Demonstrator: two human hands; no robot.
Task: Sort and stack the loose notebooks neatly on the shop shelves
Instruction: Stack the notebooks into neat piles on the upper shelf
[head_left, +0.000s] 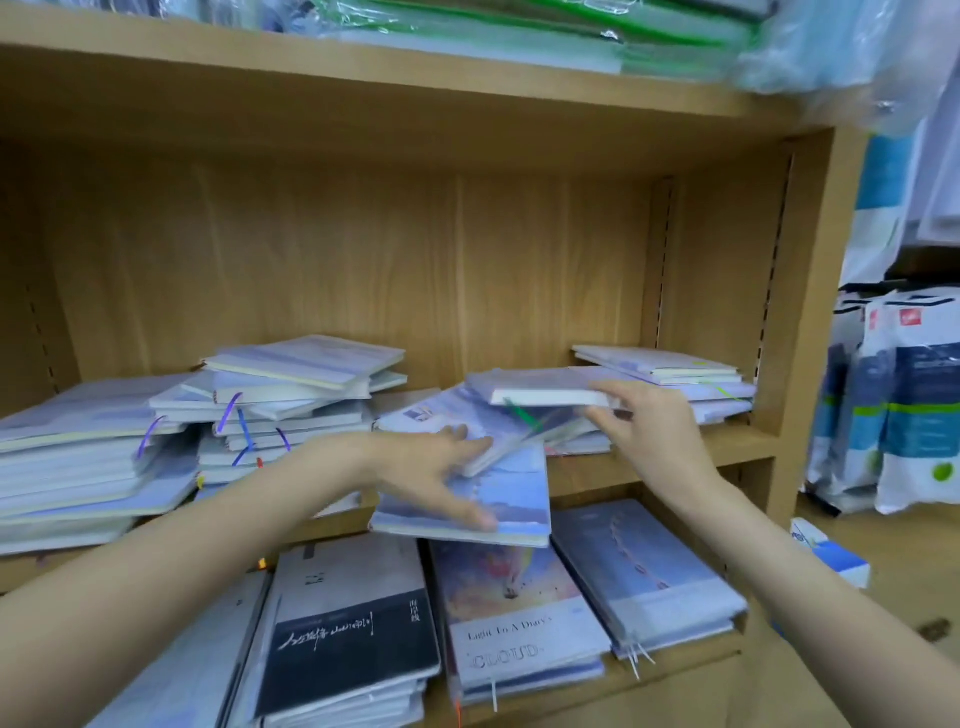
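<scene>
Blue notebook (498, 499) overhangs the shelf (675, 457) edge, left hand (431, 478) flat on it, fingers spread. Right hand (660, 431) farther in, fingers clamped on a white-edged book (545, 389). Loose pile (291, 395) behind left looks skewed. Risk: overhanging one tips off if pressure lifts.

Wood shelf (737, 447) w/ notebook stacks (93, 457)

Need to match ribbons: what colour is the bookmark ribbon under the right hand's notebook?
Green, on the notebook the right hand grips; head view.
</scene>
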